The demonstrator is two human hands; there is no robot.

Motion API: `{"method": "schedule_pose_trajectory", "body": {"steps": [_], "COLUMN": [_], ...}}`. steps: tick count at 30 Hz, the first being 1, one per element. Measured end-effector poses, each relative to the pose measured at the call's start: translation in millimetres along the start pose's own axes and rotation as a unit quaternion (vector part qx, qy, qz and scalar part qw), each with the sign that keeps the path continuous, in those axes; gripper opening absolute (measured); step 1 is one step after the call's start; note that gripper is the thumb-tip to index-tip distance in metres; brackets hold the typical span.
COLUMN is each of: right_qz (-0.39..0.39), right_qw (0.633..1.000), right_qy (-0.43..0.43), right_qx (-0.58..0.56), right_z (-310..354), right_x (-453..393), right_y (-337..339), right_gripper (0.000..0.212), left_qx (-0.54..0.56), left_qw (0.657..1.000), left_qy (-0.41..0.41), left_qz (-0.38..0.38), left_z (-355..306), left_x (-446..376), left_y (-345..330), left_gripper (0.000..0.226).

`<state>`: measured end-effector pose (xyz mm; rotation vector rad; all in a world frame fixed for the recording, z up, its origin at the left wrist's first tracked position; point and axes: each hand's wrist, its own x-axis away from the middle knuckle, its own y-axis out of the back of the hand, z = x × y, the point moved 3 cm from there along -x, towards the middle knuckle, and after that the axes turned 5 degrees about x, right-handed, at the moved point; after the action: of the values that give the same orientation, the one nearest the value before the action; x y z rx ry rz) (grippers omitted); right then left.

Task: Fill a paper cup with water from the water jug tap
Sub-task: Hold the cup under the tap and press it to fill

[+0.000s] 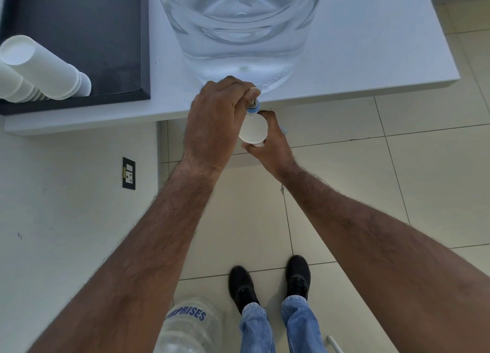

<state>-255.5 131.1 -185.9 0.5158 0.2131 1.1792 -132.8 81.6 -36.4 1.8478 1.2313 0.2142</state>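
A big clear water jug [240, 31] stands on the white table [358, 60] near its front edge. Its blue-and-white tap [253, 105] sticks out over the edge. My left hand [214, 119] is closed around the tap from above. Just below the spout, off the table, my right hand [273, 140] grips a white paper cup [253, 131] from underneath and behind, mouth up. Whether water is running into the cup cannot be made out.
Two stacks of white paper cups [39, 71] lie on a dark tray [79, 34] at the table's left. A wall socket [128, 172] sits below the table. A second clear jug [191, 326] rests on the tiled floor beside my black shoes [267, 283].
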Motion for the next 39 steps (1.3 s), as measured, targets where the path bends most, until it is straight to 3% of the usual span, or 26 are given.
{"method": "schedule_pose_trajectory", "body": {"steps": [25,39], "right_qz": [0.006,0.014], "right_qw": [1.000,1.000], "right_qy": [0.011,0.006], "right_qx": [0.007,0.006], "right_z": [1.2,11.1], "right_x": [-0.6,1.9], "right_y": [1.7,8.6], "right_gripper": [0.073,0.064], "left_qx": [-0.002,0.020], "left_qw": [1.000,0.994], "left_qy": [0.005,-0.099], "left_qz": [0.007,0.034], "left_z": [0.1,8.4], "left_x": [-0.3,14.1], "left_y": [-0.5,-2.5], "left_gripper": [0.025,0.029]}}
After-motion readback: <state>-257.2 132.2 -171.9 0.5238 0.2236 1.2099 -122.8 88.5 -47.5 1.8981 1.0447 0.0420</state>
